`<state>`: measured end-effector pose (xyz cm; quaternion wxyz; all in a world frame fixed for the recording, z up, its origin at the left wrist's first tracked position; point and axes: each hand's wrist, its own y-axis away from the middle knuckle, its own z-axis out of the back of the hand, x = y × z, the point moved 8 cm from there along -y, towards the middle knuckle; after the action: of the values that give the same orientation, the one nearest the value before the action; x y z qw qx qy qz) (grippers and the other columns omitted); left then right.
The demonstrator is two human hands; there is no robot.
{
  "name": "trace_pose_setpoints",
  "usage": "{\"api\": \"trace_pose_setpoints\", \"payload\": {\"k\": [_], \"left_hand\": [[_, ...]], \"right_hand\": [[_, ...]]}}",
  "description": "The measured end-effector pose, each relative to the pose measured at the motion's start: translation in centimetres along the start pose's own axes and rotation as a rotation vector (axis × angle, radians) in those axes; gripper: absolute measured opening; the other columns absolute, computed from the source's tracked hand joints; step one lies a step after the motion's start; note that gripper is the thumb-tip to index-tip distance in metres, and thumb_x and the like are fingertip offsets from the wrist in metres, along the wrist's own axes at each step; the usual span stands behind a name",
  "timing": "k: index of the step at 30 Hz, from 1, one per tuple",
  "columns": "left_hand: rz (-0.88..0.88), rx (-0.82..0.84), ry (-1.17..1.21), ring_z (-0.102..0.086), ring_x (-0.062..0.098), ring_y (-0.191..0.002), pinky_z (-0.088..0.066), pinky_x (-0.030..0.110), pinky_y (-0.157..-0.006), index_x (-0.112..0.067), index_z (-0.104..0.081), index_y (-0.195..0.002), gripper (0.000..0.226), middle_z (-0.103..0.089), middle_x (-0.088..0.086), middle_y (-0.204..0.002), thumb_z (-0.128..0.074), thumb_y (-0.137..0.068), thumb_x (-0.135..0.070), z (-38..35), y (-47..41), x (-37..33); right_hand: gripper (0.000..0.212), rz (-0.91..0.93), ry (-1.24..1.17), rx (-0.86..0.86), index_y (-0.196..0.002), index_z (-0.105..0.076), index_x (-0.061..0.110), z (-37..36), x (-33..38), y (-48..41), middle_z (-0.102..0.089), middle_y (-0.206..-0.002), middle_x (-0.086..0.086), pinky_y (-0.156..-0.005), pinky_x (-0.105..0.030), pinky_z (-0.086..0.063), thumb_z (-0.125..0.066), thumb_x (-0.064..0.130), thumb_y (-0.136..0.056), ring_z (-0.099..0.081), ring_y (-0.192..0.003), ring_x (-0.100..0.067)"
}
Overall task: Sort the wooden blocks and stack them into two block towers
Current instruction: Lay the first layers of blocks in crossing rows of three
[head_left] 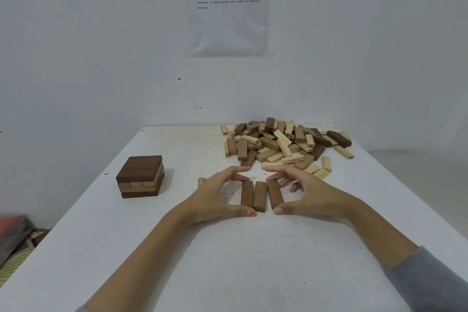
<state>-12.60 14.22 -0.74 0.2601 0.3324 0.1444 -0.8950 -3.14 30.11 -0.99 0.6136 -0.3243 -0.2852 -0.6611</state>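
Note:
Three dark brown blocks lie side by side on the white table, slightly fanned apart at their near ends. My left hand curves round their left side, fingertips at the far ends and thumb at the near ends. My right hand mirrors it on the right, thumb against the near end of the right block. A low tower of a few layers, dark on top with light and dark below, stands at the left. A loose pile of light and dark blocks lies behind my hands.
The table backs onto a white wall with a printed instruction sheet taped to it. The table's left edge drops off to the floor, where a red object lies. Several stray light blocks lie just beyond my right hand.

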Motion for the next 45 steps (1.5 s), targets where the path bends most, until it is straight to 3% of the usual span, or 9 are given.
{"api": "trace_pose_setpoints", "payload": {"k": [6, 10, 13, 18, 23, 27, 34, 37, 45], "left_hand": [[-0.008, 0.031, -0.038, -0.028, 0.001, -0.13, -0.017, 0.018, -0.095, -0.058, -0.03, -0.133, 0.083, -0.046, -0.034, -0.126, -0.076, -0.065, -0.063, -0.7, -0.2, 0.3], [0.05, 0.21, 0.099, -0.025, 0.005, -0.138, -0.019, 0.035, -0.111, -0.058, -0.022, -0.14, 0.077, -0.042, -0.029, -0.138, -0.066, -0.076, -0.061, -0.9, -0.1, 0.7], [0.118, 0.266, 0.272, -0.032, 0.004, -0.137, -0.02, 0.04, -0.116, -0.055, -0.027, -0.14, 0.072, -0.045, -0.029, -0.137, -0.06, -0.079, -0.04, -0.7, 0.1, 0.9], [0.073, 0.284, 0.104, -0.022, 0.018, -0.141, -0.018, 0.051, -0.116, -0.07, -0.02, -0.133, 0.082, -0.037, -0.037, -0.139, -0.07, -0.071, -0.05, -0.9, 0.2, 1.4], [0.037, 0.177, -0.002, -0.024, 0.008, -0.136, -0.018, 0.04, -0.113, -0.064, -0.015, -0.138, 0.095, -0.038, -0.031, -0.138, -0.079, -0.067, -0.057, -0.9, 0.4, 0.4], [0.001, 0.055, 0.044, -0.035, -0.013, -0.123, -0.024, 0.041, -0.113, -0.059, -0.027, -0.136, 0.089, -0.047, -0.024, -0.127, -0.081, -0.066, -0.054, -0.3, 0.2, 0.1], [-0.01, 0.018, 0.073, -0.043, 0.002, -0.124, -0.029, 0.04, -0.109, -0.057, -0.034, -0.135, 0.083, -0.055, -0.027, -0.122, -0.082, -0.068, -0.047, -0.1, -0.1, 0.4], [-0.019, 0.024, 0.088, -0.043, -0.006, -0.123, -0.031, 0.027, -0.1, -0.053, -0.035, -0.136, 0.083, -0.055, -0.027, -0.124, -0.083, -0.07, -0.041, -0.1, -0.1, 0.3], [-0.028, 0.002, 0.099, -0.044, -0.012, -0.119, -0.032, 0.015, -0.09, -0.05, -0.038, -0.136, 0.083, -0.057, -0.026, -0.122, -0.085, -0.068, -0.038, -0.1, -0.2, 0.3]], "right_hand": [[0.085, 0.035, 0.014, -0.061, -0.135, -0.04, 0.053, -0.3, 0.7, 0.0, -0.055, -0.125, 0.025, -0.093, -0.018, -0.043, -0.088, 0.036, -0.067, -0.05, -0.11, 0.005], [0.094, 0.013, 0.038, -0.069, -0.138, -0.032, 0.057, -0.8, 0.8, 0.1, -0.044, -0.129, 0.026, -0.096, -0.02, -0.044, -0.088, 0.045, -0.063, -0.047, -0.114, 0.006], [0.095, 0.013, 0.102, -0.058, -0.139, -0.028, 0.056, -1.2, 0.9, 0.0, -0.04, -0.128, 0.025, -0.094, -0.017, -0.042, -0.086, 0.048, -0.065, -0.044, -0.113, 0.006], [0.086, 0.046, 0.118, -0.033, -0.137, -0.031, 0.056, -1.4, 0.9, -0.2, -0.045, -0.128, 0.028, -0.086, -0.011, -0.041, -0.084, 0.044, -0.07, -0.045, -0.108, 0.01], [0.081, 0.052, 0.096, -0.048, -0.134, -0.037, 0.057, -1.3, 0.8, -0.3, -0.048, -0.124, 0.029, -0.079, -0.016, -0.043, -0.084, 0.045, -0.07, -0.049, -0.103, 0.003], [0.085, 0.034, 0.088, 0.009, -0.136, -0.031, 0.061, -1.5, 0.6, 0.0, -0.045, -0.127, 0.033, -0.084, -0.016, -0.043, -0.083, 0.043, -0.071, -0.046, -0.103, 0.004], [0.079, 0.028, 0.043, -0.037, -0.13, -0.039, 0.062, -1.2, 0.6, -0.1, -0.05, -0.12, 0.029, -0.077, -0.014, -0.045, -0.085, 0.04, -0.07, -0.047, -0.092, 0.004], [0.08, 0.03, 0.058, -0.067, -0.129, -0.039, 0.064, -1.2, 0.4, -0.2, -0.05, -0.12, 0.028, -0.076, -0.016, -0.043, -0.086, 0.045, -0.067, -0.046, -0.096, 0.005], [0.082, 0.055, 0.058, -0.106, -0.131, -0.04, 0.059, -1.1, 0.6, -0.5, -0.056, -0.122, 0.025, -0.083, -0.015, -0.041, -0.087, 0.044, -0.066, -0.046, -0.112, 0.007]]}}
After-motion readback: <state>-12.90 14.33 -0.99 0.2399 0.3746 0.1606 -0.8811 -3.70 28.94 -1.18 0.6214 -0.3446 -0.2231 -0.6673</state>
